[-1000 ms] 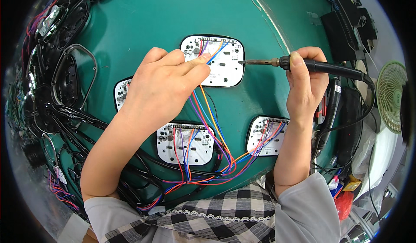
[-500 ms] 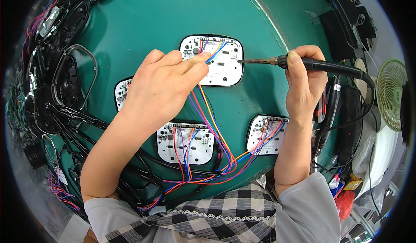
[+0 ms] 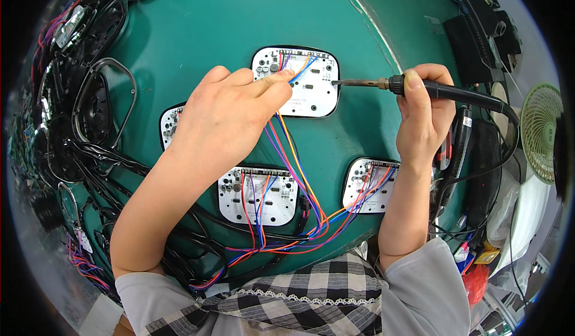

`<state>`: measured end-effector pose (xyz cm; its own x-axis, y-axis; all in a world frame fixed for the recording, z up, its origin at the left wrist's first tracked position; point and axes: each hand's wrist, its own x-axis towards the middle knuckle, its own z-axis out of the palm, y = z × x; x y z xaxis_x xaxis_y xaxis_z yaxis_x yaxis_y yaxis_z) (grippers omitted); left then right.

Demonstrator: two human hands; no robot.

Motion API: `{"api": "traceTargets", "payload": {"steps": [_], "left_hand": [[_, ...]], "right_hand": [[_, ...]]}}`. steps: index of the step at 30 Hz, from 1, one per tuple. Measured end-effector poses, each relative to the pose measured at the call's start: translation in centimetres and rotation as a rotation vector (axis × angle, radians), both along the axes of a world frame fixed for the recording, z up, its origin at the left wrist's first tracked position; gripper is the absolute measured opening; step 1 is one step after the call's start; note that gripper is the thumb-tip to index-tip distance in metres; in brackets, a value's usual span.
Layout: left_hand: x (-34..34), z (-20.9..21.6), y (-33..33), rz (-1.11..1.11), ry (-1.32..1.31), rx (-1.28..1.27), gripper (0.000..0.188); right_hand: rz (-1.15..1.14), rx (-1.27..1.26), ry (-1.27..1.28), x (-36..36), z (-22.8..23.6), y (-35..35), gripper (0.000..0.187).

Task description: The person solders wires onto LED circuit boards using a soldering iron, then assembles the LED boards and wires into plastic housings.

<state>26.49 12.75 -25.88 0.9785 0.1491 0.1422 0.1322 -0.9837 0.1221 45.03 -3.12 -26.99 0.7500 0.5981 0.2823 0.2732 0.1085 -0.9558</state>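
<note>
Currently holding iron [image 3: 389,84] crosswise in right hand [image 3: 425,105] with fingers closed round handle, pointing tip left at right edge of far board [image 3: 305,100], while covering wires [image 3: 304,70] there with nearer left hand [image 3: 227,111], fingertips together, whether pinching or pressing unclear.

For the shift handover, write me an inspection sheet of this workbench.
Surface: green tabletop under four boards.
Job's things: upper circuit board, lower-middle circuit board and lower-right circuit board, all wired; fourth circuit board, partly hidden; soldering iron, tip at the upper board's right side, contact unclear.
Clutter: black housings along the left; red plastic bag, lower right.
Hands: left hand over the upper board, fingers at its wires, grip unclear; right hand grips the iron.
Cables: coloured wires run toward lower left; black sleeved cables at left.
Surroundings: green fan, far right.
</note>
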Motion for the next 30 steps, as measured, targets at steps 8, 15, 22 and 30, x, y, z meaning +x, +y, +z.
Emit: {"api": "traceTargets", "payload": {"steps": [8,15,22,30], "left_hand": [[-0.5,-0.2,0.2,0.029,0.049,-0.097,0.012],[-0.8,-0.4,0.3,0.039,0.028,-0.129,0.013],[-0.8,-0.4,0.2,0.031,0.009,-0.125,0.012],[-0.7,-0.2,0.3,0.031,0.072,-0.084,0.013]], "right_hand": [[0.277,0.031,0.125,-2.5,0.2,0.4,0.013],[0.297,-0.038,0.140,-3.5,0.6,0.7,0.014],[0.304,-0.041,0.091,-3.4,0.3,0.7,0.015],[0.297,-0.055,-0.001,-3.4,0.4,0.6,0.012]]}}
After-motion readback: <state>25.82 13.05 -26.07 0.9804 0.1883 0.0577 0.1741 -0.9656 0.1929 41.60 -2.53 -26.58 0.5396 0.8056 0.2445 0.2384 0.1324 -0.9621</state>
